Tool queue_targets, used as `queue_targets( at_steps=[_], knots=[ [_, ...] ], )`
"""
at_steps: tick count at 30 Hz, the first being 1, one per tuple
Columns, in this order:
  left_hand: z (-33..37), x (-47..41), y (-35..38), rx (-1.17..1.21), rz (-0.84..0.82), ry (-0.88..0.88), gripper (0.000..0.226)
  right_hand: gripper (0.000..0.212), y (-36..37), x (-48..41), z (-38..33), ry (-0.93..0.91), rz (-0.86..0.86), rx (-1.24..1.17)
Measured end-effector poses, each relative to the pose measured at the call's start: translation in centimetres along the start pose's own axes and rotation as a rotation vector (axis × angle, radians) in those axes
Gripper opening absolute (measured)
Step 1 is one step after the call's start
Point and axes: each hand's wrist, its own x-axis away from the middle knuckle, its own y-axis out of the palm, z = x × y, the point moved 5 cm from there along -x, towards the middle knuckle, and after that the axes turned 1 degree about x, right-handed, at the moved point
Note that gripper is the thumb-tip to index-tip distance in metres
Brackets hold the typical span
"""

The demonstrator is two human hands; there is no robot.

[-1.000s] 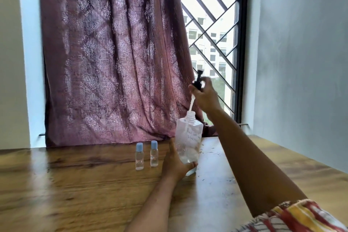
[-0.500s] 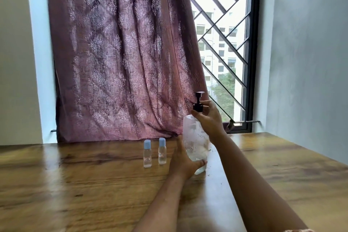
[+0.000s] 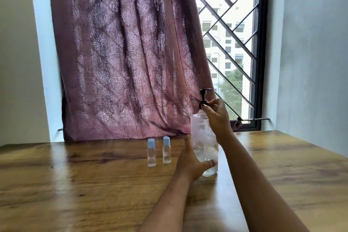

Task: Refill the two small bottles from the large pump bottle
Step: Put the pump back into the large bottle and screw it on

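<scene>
A large clear pump bottle (image 3: 204,143) stands upright on the wooden table (image 3: 94,184), partly filled with clear liquid. My left hand (image 3: 190,164) wraps around its lower body. My right hand (image 3: 214,113) pinches the collar of the black pump head (image 3: 204,96), which sits on the bottle's neck. Two small clear bottles with light blue caps stand upright to the left: the left small bottle (image 3: 151,153) and the right small bottle (image 3: 166,150), each with a small label. Both are capped and apart from my hands.
A purple patterned curtain (image 3: 122,52) hangs just behind the table's far edge. A window with a black diagonal grille (image 3: 231,43) is at the back right. A pale wall (image 3: 316,62) borders the table on the right.
The pump head, lifted out with its tube a second ago, has come down onto the bottle's neck. My right hand has lowered with it. My left hand stays on the bottle.
</scene>
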Motion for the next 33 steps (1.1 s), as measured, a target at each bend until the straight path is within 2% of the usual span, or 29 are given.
queue_targets(
  at_steps=[2,5,8,11,12,14,16,18,22,26,29,31,33],
  knots=[
    [0.1,0.0,0.0,0.015,0.000,0.010,0.113,0.028,-0.4,0.0,-0.3,-0.032,-0.003,-0.003],
    [0.4,0.1,0.2,0.016,-0.026,0.019,0.113,0.050,-1.1,0.1,-0.8,-0.073,0.049,0.076],
    [0.6,0.1,0.4,0.034,-0.042,0.027,0.112,0.060,-1.4,0.0,-1.0,-0.117,0.098,0.197],
    [0.6,0.3,0.7,0.048,-0.068,0.016,0.112,0.064,-1.2,-0.2,-0.8,-0.127,0.030,0.263],
    [0.5,0.3,0.7,0.050,-0.070,0.011,0.112,0.060,-1.1,-0.4,-0.6,-0.107,-0.008,0.243],
    [0.6,0.4,0.6,0.051,-0.065,0.012,0.109,0.036,-1.0,-0.7,-0.5,-0.043,-0.089,0.106],
    [0.7,0.4,0.5,0.045,-0.063,0.022,0.108,0.019,-1.1,-0.8,-0.4,-0.039,-0.099,0.004],
    [0.8,0.4,0.5,0.036,-0.070,0.029,0.110,0.020,-1.4,-0.5,-0.6,-0.073,-0.057,0.054],
    [1.0,0.4,0.6,0.012,-0.074,0.038,0.107,0.046,-2.1,-0.3,-0.7,-0.064,0.037,0.135],
    [0.9,0.5,0.6,0.033,-0.075,0.028,0.111,0.057,-1.6,0.0,-0.6,-0.103,-0.038,0.228],
    [0.7,0.5,0.4,0.043,-0.063,0.022,0.110,0.036,-0.9,-0.1,-0.1,-0.042,-0.142,0.064],
    [0.7,0.6,0.3,0.047,-0.057,0.018,0.108,0.019,-1.0,-0.1,-0.3,-0.042,-0.139,-0.037],
    [0.7,0.6,0.4,0.047,-0.054,0.013,0.108,0.017,-1.3,0.1,-0.6,-0.066,-0.093,-0.037]
  ],
)
